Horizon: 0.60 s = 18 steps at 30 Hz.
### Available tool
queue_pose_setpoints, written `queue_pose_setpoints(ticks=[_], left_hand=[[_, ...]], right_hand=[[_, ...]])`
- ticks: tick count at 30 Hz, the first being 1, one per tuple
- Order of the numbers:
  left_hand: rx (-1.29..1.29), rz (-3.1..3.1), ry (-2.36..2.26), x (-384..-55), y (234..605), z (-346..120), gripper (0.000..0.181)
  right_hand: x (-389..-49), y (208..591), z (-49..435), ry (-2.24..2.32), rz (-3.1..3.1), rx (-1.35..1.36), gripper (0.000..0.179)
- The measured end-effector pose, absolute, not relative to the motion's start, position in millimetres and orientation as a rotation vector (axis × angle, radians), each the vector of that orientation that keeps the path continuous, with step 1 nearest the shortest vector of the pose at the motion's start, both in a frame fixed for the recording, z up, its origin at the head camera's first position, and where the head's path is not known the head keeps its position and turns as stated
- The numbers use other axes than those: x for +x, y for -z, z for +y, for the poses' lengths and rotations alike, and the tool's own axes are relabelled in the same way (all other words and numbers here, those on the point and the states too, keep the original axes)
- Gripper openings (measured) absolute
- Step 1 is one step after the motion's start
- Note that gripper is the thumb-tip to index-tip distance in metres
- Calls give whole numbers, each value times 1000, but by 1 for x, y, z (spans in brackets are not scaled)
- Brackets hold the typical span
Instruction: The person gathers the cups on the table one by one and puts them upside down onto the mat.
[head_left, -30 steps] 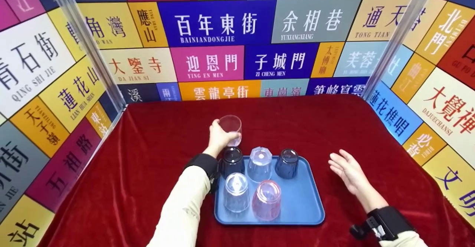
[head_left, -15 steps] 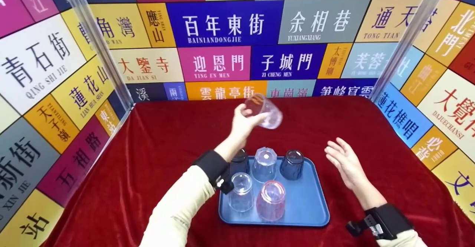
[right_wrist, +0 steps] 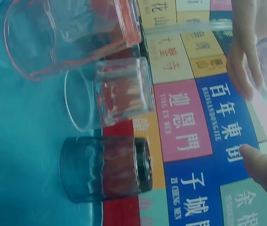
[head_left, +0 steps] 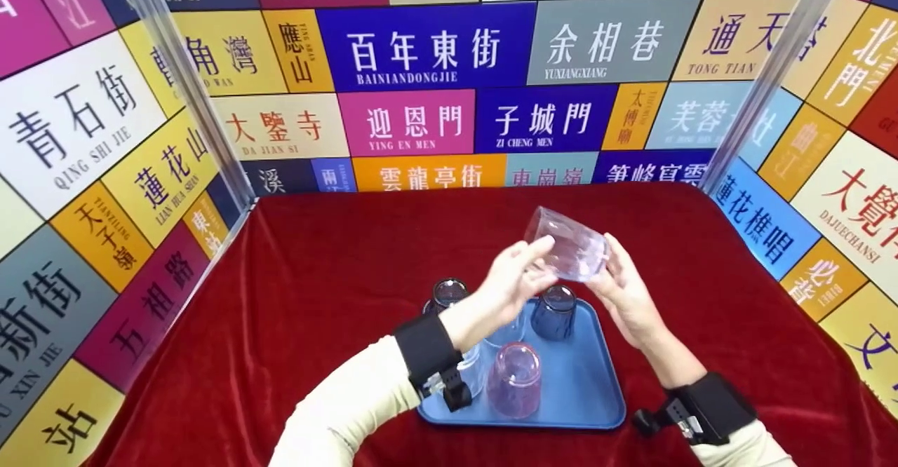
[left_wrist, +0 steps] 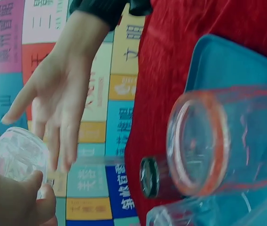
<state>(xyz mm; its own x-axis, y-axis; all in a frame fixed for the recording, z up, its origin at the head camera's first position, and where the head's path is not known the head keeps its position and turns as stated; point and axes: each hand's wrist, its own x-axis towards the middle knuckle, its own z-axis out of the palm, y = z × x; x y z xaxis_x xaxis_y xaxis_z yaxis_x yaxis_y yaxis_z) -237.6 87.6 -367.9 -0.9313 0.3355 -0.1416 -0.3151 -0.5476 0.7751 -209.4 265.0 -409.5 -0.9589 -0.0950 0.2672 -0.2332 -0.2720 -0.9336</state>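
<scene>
My left hand [head_left: 508, 285] grips a clear drinking glass [head_left: 572, 246] above the back of the tray. The glass is tilted onto its side, its mouth to the upper left and its base to the lower right. My right hand [head_left: 624, 295] is at the base end, with fingers and thumb spread. In the left wrist view, the right hand [left_wrist: 60, 89] has extended fingers close beside the glass [left_wrist: 18, 150]; contact is hard to tell. Part of the left hand [left_wrist: 16, 197] covers that glass's lower side.
A blue tray [head_left: 582, 383] bears upturned glasses: a pink one [head_left: 515, 379], a dark one [head_left: 554, 313], another dark one [head_left: 449, 295], and clear ones [head_left: 508, 330] partly hidden by my left arm. Red cloth [head_left: 337, 264] covers the table. Printed sign panels [head_left: 421, 43] surround it.
My left hand has lifted the clear glass from behind the tray and carried it right, tipping it sideways. My right hand has come in leftward to the glass's base.
</scene>
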Motion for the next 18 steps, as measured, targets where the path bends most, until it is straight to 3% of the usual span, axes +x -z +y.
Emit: queue_pose_setpoints(ticks=[3, 8, 18], left_hand=[[-14, 1218, -2421, -233, 372, 91, 14], [-116, 1135, -2374, -228, 377, 94, 49], [-75, 1155, -2347, -228, 381, 90, 69]], right_hand=[[-211, 412, 261, -2405, -1794, 512, 76], [-211, 415, 260, -2392, -1745, 578, 59], [-208, 413, 266, -2355, -1757, 533, 55]])
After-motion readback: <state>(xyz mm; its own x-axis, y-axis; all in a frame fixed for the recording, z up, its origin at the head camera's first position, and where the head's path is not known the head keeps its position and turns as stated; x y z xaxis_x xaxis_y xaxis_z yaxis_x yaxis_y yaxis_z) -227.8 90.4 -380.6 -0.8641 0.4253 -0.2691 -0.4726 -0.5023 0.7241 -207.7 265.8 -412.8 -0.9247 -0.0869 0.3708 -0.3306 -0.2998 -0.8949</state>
